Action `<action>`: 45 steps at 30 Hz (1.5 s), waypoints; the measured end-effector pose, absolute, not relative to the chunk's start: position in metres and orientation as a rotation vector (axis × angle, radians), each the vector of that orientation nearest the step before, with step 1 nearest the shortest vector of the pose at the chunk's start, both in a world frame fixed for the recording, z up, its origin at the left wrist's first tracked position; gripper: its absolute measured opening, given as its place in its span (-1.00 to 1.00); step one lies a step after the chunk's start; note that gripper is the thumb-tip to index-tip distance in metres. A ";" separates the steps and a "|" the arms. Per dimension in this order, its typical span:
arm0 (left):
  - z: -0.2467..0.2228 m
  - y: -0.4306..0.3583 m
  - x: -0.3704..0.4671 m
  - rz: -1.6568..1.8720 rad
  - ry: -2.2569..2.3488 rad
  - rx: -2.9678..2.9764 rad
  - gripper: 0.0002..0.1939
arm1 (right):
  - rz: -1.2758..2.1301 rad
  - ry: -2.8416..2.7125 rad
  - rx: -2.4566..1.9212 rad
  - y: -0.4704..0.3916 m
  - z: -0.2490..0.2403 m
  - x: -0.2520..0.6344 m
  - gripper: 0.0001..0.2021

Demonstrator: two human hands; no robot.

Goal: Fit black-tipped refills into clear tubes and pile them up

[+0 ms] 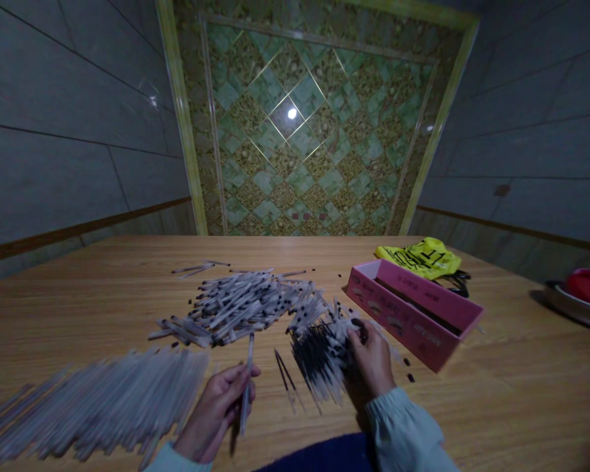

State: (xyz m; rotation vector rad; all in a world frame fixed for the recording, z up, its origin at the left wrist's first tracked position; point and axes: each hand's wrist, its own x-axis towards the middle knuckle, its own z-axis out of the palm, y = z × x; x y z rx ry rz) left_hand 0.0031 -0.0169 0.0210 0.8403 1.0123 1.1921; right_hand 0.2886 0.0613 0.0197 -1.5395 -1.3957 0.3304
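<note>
On a wood table (491,393), two hands work among piles of thin tubes.
Left hand (225,400) pinches one tube (248,387) upright-ish between thumb and fingers, right of the clear tubes (113,400); right hand (370,351) reaches into the small parts by the black sticks (317,357), its fingertips close together at a dark piece, the grip unclear. The pink box (413,308) stands just beyond it, near a yellow bag (425,255).
</note>
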 end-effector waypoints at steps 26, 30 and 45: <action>0.023 -0.022 0.017 1.323 1.008 0.831 -0.66 | 1.584 -1.195 -0.968 0.004 0.004 0.183 -0.49; 0.020 -0.019 0.015 1.340 1.046 0.896 -0.65 | 1.677 -1.245 -0.953 0.000 0.004 0.181 -0.46; 0.017 -0.018 0.008 1.392 1.109 0.852 -0.71 | 1.570 -1.189 -0.891 -0.006 -0.001 0.176 -0.53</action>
